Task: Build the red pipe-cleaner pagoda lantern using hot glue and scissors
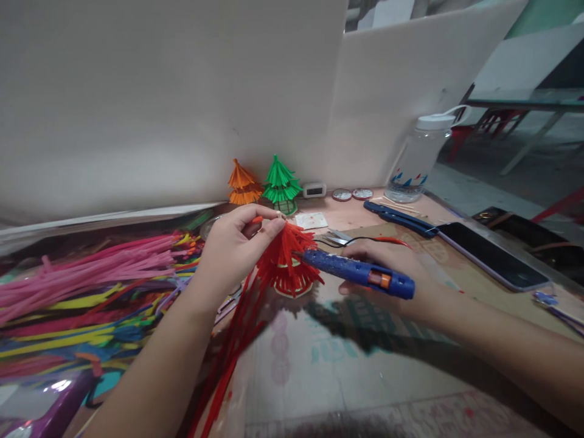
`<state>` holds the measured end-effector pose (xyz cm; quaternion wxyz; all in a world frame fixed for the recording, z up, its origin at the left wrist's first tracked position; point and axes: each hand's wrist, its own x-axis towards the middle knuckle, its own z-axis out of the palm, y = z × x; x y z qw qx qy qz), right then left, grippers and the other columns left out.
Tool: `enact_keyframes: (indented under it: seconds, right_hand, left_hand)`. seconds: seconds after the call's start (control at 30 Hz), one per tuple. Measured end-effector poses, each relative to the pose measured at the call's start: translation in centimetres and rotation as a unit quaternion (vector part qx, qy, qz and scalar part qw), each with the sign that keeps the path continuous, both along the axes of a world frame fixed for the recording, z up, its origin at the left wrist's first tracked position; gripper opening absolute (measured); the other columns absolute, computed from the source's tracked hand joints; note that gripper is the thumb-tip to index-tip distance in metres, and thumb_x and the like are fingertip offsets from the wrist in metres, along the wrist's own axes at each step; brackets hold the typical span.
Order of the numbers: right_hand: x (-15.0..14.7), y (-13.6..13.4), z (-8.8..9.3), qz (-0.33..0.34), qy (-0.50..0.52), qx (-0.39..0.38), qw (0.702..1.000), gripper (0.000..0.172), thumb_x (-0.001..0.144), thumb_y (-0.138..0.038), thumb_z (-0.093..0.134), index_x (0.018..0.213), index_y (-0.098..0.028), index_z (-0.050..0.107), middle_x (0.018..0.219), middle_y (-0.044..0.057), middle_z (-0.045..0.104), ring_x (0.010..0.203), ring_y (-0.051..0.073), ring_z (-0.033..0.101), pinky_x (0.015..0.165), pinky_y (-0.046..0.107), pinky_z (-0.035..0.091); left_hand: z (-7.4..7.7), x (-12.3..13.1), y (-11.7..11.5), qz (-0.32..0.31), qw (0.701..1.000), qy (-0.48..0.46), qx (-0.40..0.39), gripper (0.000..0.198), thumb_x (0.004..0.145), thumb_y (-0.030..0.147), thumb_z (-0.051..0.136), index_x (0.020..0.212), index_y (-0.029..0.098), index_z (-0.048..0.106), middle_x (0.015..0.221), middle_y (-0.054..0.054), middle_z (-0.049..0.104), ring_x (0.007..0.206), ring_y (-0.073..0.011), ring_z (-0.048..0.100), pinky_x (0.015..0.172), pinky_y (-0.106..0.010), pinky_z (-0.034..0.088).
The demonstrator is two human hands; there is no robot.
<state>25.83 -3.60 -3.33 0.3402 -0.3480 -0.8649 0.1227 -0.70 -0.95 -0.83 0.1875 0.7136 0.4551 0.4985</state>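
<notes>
From my left hand [232,249]: free room at 5 o'clock over bare cardboard [310,365]. Pipe cleaner pile [91,286] blocks 9, paper trees [280,182] and partition [159,91] 12, water bottle [417,161] 1, phone [493,255] 3.

The light is soft and rather dim, seemingly from above and ahead, since the right hand [392,267] and glue gun [360,274] throw a dark, blurred shadow toward the viewer on the cardboard tabletop [319,377]. The white partition [159,91] is evenly lit, and a small glint sits on purple plastic [59,389] at lower left. Wide-angle distortion bows the edges, where the forearms look soft.
</notes>
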Motion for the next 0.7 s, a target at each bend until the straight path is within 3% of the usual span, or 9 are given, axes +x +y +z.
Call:
enact_keyframes:
  seconds: [0.47,0.7]
  right_hand:
    - [-0.1,-0.1,0.2,-0.016,-0.021,-0.025,0.999,0.024,0.083,-0.035,0.077,0.102,-0.023,0.068,0.083,0.001,0.075,0.068,0.016,0.068,0.059,0.025,0.046]
    - [0.3,0.5,-1.6,0.032,0.046,-0.042,0.998,0.025,0.083,-0.028,0.077,0.103,-0.023,0.064,0.083,-0.001,0.074,0.064,0.013,0.067,0.06,0.024,0.047]
  left_hand:
    - [0.5,0.3,-0.2,0.021,1.0,0.012,-0.006,0.013,0.085,0.03,0.069,0.085,0.018,0.074,0.067,0.002,0.064,0.055,-0.0085,0.052,0.048,-0.018,0.038]
    - [0.1,-0.1,0.0,0.004,1.0,0.028,0.013,0.015,0.086,0.031,0.069,0.088,0.019,0.077,0.081,-0.002,0.072,0.065,-0.0106,0.056,0.057,-0.02,0.041]
